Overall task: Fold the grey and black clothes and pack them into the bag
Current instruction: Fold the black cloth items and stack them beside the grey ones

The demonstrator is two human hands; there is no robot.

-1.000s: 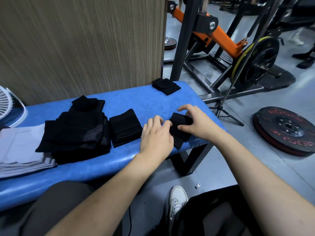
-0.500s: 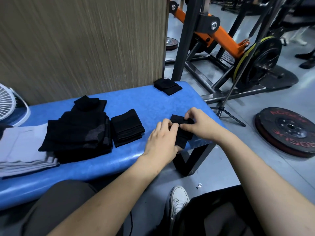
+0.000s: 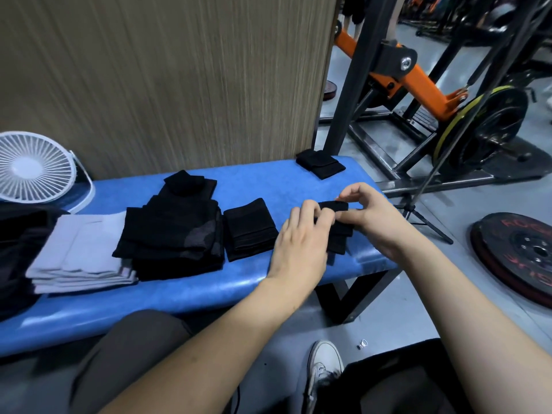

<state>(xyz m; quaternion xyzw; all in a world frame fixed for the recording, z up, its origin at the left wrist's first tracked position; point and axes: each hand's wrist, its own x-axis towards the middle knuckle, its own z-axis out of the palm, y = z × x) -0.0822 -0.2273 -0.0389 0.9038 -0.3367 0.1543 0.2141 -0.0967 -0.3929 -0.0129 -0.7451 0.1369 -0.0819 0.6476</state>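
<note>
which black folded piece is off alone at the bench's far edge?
The small black piece by the wood panel's corner; the others sit mid-bench or in the hands.

Gym, weight plates [image 3: 513, 252], orange machine [image 3: 418, 82], padded bench [image 3: 179, 291]

**Lighting and picture quality, head view**

Even, moderately bright indoor light from overhead; no hard shadows. Soft sheen along the near edge of the blue table [image 3: 191, 291], with pale glare patches. Grey floor [image 3: 397, 321] on the right reflects light dully. Black folded clothes [image 3: 170, 231] read as near-flat dark masses with little fold detail. Wide-angle distortion: wood panel [image 3: 179, 79] and rack uprights [image 3: 355, 76] lean and bow toward the edges. Far right background soft. Slight overall smear; forearms in the near corners stretched.
</note>
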